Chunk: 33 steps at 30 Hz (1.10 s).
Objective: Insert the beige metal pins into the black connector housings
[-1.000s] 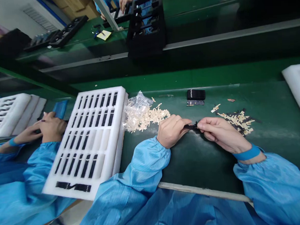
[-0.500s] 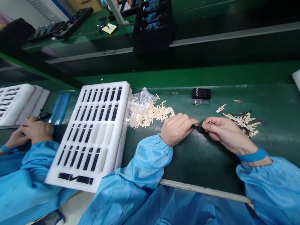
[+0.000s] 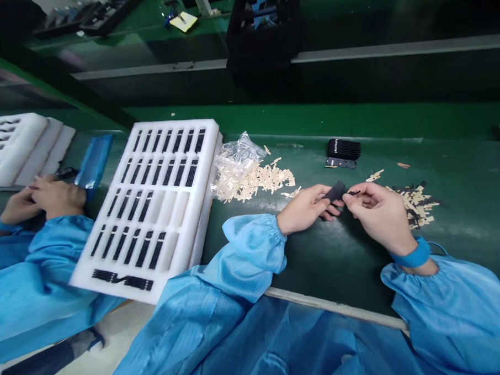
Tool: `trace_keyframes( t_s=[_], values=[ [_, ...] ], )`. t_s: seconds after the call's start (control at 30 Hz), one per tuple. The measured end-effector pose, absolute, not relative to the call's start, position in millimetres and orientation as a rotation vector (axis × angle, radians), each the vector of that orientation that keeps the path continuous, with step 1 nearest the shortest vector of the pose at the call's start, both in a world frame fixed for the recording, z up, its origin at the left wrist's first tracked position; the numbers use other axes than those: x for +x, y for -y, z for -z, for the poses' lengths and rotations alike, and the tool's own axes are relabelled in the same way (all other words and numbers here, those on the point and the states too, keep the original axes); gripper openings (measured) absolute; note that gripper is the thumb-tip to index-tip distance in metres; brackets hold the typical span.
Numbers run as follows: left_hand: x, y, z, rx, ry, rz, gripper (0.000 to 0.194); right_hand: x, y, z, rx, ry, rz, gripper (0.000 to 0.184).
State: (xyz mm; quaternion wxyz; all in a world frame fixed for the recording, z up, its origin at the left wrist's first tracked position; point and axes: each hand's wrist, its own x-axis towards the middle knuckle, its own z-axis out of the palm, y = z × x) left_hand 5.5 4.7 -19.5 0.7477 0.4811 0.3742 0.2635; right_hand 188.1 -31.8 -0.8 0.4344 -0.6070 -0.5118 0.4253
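Observation:
Between thumb and fingers, my left hand (image 3: 306, 208) grips a flat black rectangular part (image 3: 335, 191), tilted up over the bench. My right hand (image 3: 377, 208) pinches a small dark strip (image 3: 351, 193) by the part's right end. Whether the strip is attached to the part I cannot tell. Beyond my hands sit a stack of black ribbed parts (image 3: 344, 149) and a grey flat plate (image 3: 340, 162). A pile of cream and black strips (image 3: 418, 205) lies to the right of my right hand. Cream cut-out pieces (image 3: 258, 179) spill from a clear plastic bag (image 3: 242, 153) on the left.
A white foam tray (image 3: 175, 224) holding rows of black parts stands left of my left arm. Farther left are a blue plastic sheet (image 3: 93, 161), more foam trays (image 3: 28, 147) and a co-worker's hands (image 3: 54, 199). Black bins (image 3: 263, 32) stand on the far shelf.
My left hand has turned, so the black part's broad face now shows. My right hand has shifted slightly and still pinches. A few cream pieces now show near my left hand.

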Motion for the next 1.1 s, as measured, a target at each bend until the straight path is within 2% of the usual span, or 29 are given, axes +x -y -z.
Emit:
trace_keyframes(
  t_s=[0.2,0.63,1.1],
  values=[
    [1.7,-8.0,13.6,0.972,-0.818,-0.564,0.028,190.8,32.8,6.4,-1.521,1.337,-1.094,0.021],
    [0.9,-7.0,16.9,0.857,-0.750,-0.596,0.027,185.4,37.5,11.3,-1.531,1.429,-0.911,0.015],
    [1.3,-5.3,17.0,0.897,-0.782,-0.605,0.026,185.1,36.9,12.2,-1.537,1.449,-0.905,0.013]
  ],
)
